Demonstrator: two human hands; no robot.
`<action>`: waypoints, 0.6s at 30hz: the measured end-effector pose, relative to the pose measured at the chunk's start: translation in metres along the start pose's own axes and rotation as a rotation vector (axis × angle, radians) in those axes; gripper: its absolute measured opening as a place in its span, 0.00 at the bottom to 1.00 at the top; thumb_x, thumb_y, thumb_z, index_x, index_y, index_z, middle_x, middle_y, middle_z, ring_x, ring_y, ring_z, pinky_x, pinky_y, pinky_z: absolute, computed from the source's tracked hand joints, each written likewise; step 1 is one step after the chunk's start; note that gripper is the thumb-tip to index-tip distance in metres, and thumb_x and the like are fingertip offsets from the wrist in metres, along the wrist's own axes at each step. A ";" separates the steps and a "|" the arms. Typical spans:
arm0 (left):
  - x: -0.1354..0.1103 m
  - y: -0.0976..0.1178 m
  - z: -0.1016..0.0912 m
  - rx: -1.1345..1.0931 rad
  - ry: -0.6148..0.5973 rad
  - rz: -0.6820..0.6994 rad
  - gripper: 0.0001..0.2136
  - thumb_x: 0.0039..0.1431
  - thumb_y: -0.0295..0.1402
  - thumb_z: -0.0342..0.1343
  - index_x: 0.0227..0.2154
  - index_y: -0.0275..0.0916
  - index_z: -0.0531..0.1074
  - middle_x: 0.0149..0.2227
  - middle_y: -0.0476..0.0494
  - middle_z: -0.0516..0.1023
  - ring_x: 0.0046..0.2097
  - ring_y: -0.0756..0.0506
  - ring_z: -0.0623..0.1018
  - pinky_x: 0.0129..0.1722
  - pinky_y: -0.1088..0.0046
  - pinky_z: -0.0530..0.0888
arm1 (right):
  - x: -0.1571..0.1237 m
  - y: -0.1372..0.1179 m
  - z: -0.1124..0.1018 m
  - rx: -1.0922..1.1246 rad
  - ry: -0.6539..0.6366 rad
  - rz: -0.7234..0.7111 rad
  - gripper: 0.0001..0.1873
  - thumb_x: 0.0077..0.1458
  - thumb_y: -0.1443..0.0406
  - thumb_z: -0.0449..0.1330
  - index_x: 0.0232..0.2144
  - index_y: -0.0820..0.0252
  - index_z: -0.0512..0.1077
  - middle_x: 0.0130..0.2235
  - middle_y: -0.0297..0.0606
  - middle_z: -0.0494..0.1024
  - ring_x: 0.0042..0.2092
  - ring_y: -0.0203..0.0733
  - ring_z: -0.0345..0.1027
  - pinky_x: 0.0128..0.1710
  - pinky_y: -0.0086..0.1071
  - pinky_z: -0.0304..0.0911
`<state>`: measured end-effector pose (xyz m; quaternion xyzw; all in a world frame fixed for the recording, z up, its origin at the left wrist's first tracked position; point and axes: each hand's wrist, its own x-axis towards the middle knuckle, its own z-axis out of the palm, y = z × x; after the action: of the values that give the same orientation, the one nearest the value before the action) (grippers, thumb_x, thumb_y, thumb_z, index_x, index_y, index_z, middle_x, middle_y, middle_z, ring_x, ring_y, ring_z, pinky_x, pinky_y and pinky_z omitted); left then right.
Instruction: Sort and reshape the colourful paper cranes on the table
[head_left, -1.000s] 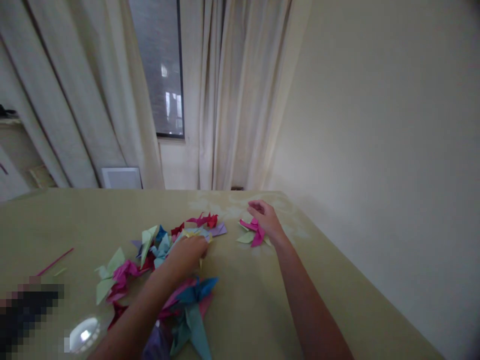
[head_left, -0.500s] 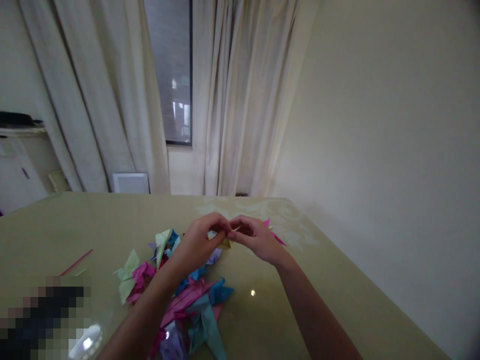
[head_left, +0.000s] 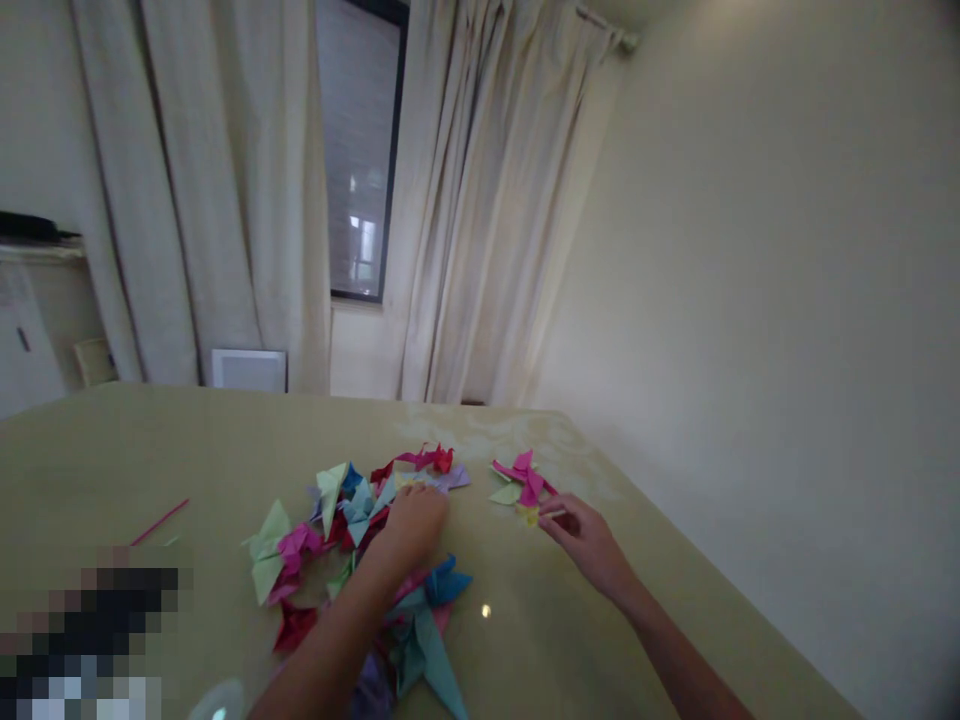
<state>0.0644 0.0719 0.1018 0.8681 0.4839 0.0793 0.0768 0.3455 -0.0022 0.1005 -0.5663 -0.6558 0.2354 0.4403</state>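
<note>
My right hand [head_left: 581, 535] is closed in a pinch on a small yellow folded paper piece [head_left: 528, 515], just in front of a pink origami piece [head_left: 527, 478] and a pale green paper piece [head_left: 507, 495] on the table. My left hand [head_left: 416, 515] is over the pile of origami pieces, its back towards me and its fingertips hidden among the papers. Around it are light blue origami [head_left: 361, 508], magenta origami [head_left: 298, 545], pale green origami [head_left: 270, 548] and, at the far end, red origami [head_left: 442, 458].
The table [head_left: 600, 640] runs up to the wall on the right. A thin pink stick [head_left: 160, 522] lies on the left, near a pixelated area. A teal origami piece [head_left: 426, 655] lies near my left forearm. Curtains [head_left: 487, 250] and a white-framed panel [head_left: 249, 370] stand behind.
My hands have moved apart from where they met. The right went right with the yellow paper, to the pink piece; the left lowered onto the pile. The camera view has tilted.
</note>
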 end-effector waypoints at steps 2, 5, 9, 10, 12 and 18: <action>-0.002 0.006 0.012 0.046 -0.016 0.003 0.17 0.60 0.19 0.49 0.47 0.33 0.78 0.51 0.25 0.81 0.58 0.32 0.78 0.59 0.48 0.71 | -0.019 0.027 -0.009 0.005 0.040 0.064 0.24 0.51 0.42 0.68 0.34 0.55 0.79 0.40 0.44 0.82 0.38 0.54 0.78 0.41 0.45 0.73; -0.002 0.013 0.016 0.085 -0.023 0.053 0.20 0.60 0.19 0.49 0.51 0.36 0.77 0.55 0.28 0.80 0.60 0.33 0.77 0.62 0.48 0.69 | -0.040 0.062 -0.018 0.024 0.132 0.148 0.24 0.50 0.41 0.67 0.34 0.53 0.79 0.40 0.46 0.83 0.40 0.58 0.79 0.43 0.48 0.73; 0.001 0.011 0.015 0.133 0.065 0.048 0.27 0.61 0.15 0.43 0.59 0.36 0.72 0.63 0.29 0.73 0.63 0.37 0.75 0.60 0.58 0.73 | -0.053 0.080 -0.021 0.039 0.198 0.213 0.23 0.50 0.43 0.65 0.34 0.54 0.79 0.39 0.47 0.84 0.42 0.60 0.80 0.45 0.50 0.72; 0.002 0.009 0.016 0.148 0.085 0.022 0.29 0.60 0.14 0.42 0.62 0.36 0.69 0.65 0.28 0.71 0.64 0.38 0.74 0.60 0.58 0.73 | -0.054 0.079 -0.021 0.035 0.204 0.212 0.22 0.51 0.44 0.65 0.34 0.54 0.79 0.38 0.48 0.84 0.42 0.60 0.79 0.45 0.50 0.72; 0.002 0.004 0.018 0.172 0.073 -0.022 0.31 0.60 0.14 0.42 0.65 0.37 0.66 0.66 0.27 0.69 0.64 0.38 0.74 0.60 0.59 0.72 | -0.054 0.073 -0.019 0.032 0.218 0.197 0.20 0.50 0.45 0.65 0.33 0.55 0.79 0.37 0.47 0.84 0.42 0.60 0.79 0.44 0.49 0.72; -0.001 -0.008 0.025 0.189 0.003 -0.038 0.26 0.63 0.17 0.44 0.61 0.36 0.71 0.55 0.28 0.79 0.58 0.36 0.79 0.57 0.57 0.74 | -0.053 0.063 -0.016 0.023 0.215 0.138 0.18 0.51 0.48 0.65 0.30 0.55 0.81 0.37 0.47 0.82 0.40 0.57 0.77 0.41 0.47 0.72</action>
<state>0.0621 0.0737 0.0761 0.8621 0.5056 0.0332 -0.0048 0.3911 -0.0403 0.0411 -0.6270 -0.5616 0.2102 0.4973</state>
